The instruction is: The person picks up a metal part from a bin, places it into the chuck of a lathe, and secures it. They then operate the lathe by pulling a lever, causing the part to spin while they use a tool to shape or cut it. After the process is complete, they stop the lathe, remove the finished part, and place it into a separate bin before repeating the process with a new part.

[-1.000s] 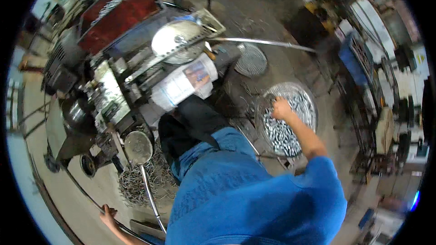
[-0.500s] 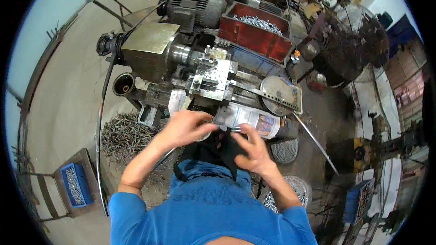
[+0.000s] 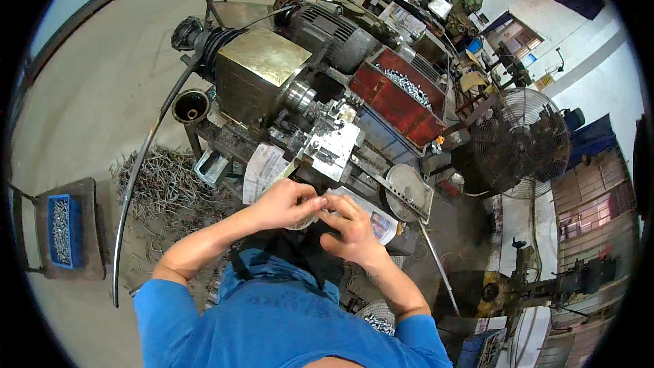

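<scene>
My left hand (image 3: 289, 206) and right hand (image 3: 347, 226) meet in front of my lap, fingertips together. The left fingers are curled with the thumb against the forefinger; the right fingers are bent over toward them, its thumb lower down. I cannot tell whether a small thing is pinched between the fingertips.

The greasy metal machine (image 3: 332, 151) is nearest to my hands, at twelve o'clock and just beyond them. A round pan (image 3: 298, 224) shows partly below my left hand. One newspaper sheet (image 3: 262, 174) hangs at ten o'clock, and another newspaper (image 3: 383, 226) lies just past three, partly behind my right hand. A round plate (image 3: 403, 184) sits near three o'clock, beyond that second newspaper.

At eleven, a brassy-topped box (image 3: 262, 58) forms the machine's near-left end. A red bin (image 3: 381, 99) of small metal pieces stands at one o'clock, and a big fan (image 3: 521, 140) well off at two. Toward nine, a heap of metal shavings (image 3: 163, 184) covers the floor; farther out, a blue tub (image 3: 77, 232) of small metal pieces rests on a dark board (image 3: 92, 215). At five o'clock, a basket (image 3: 381, 308) of metal pieces shows partly beside my right arm.
</scene>
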The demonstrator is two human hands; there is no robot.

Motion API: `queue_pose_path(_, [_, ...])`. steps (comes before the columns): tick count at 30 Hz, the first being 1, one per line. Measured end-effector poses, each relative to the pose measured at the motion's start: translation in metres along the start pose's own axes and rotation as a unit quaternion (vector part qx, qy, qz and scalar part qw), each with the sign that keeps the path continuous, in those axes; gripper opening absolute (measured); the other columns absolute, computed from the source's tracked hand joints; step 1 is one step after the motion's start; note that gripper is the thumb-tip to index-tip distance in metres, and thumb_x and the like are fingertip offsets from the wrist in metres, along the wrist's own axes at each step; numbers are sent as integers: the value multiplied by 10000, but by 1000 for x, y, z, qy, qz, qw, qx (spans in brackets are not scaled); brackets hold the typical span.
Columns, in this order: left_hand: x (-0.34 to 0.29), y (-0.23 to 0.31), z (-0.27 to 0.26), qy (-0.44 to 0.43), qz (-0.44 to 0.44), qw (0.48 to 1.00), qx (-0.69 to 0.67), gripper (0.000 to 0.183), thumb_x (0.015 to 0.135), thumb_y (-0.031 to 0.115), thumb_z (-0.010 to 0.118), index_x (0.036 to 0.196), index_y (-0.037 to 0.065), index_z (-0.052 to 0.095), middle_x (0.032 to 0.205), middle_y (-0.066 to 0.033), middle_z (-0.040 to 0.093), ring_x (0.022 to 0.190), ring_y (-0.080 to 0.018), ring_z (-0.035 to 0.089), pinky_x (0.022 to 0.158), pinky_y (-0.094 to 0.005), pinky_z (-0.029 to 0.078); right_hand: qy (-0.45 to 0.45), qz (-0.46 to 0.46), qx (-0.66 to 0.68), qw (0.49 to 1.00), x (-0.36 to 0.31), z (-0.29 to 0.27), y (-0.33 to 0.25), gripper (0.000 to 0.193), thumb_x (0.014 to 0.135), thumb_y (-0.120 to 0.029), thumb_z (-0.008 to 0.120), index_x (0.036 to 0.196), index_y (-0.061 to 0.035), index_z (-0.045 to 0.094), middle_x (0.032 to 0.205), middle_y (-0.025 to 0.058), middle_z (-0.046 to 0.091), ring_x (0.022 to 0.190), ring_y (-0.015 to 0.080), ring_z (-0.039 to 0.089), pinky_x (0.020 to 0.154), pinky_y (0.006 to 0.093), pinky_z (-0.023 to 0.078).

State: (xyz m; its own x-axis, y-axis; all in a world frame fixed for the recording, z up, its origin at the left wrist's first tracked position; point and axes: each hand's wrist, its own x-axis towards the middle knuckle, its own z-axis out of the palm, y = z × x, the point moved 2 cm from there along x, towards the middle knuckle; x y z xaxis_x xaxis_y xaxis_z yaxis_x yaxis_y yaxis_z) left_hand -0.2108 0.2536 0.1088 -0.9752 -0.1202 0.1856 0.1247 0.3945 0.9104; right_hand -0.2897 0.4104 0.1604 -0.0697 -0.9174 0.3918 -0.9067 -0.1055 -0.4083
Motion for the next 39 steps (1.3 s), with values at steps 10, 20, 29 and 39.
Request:
queue_pose_path(10, [-30,0,-124,117,-17,969,215,352,846,246,635,1097,4,591,746,-164,654,679,-251,652,613,-353,494,-1,-92,-146,985,97,-3,68,473,543,-125,656,1003,-17,652,1125,162,586,991,321,569,843,415,476])
queue_pose_path(20, [-215,-78,-210,240,-360,787,439,374,827,327,640,1060,41,577,778,-225,627,800,-412,607,679,-483,471,-157,47,-363,918,166,45,184,241,525,-185,596,706,-78,714,838,106,647,934,274,579,1045,395,346])
queue_pose_path(29, [-221,-114,-181,305,-348,795,392,363,767,227,702,931,-9,480,685,-229,596,729,-427,599,636,-486,462,-132,48,-263,954,164,47,191,336,537,-150,624,844,-61,727,865,111,634,944,295,541,828,357,483])
queue_pose_path(39, [-261,-156,-270,229,-376,674,593,235,757,170,663,904,31,543,718,-181,624,697,-378,622,620,-473,495,-97,159,-149,971,173,47,199,324,531,-184,644,811,-40,717,872,227,630,907,360,584,823,386,490])
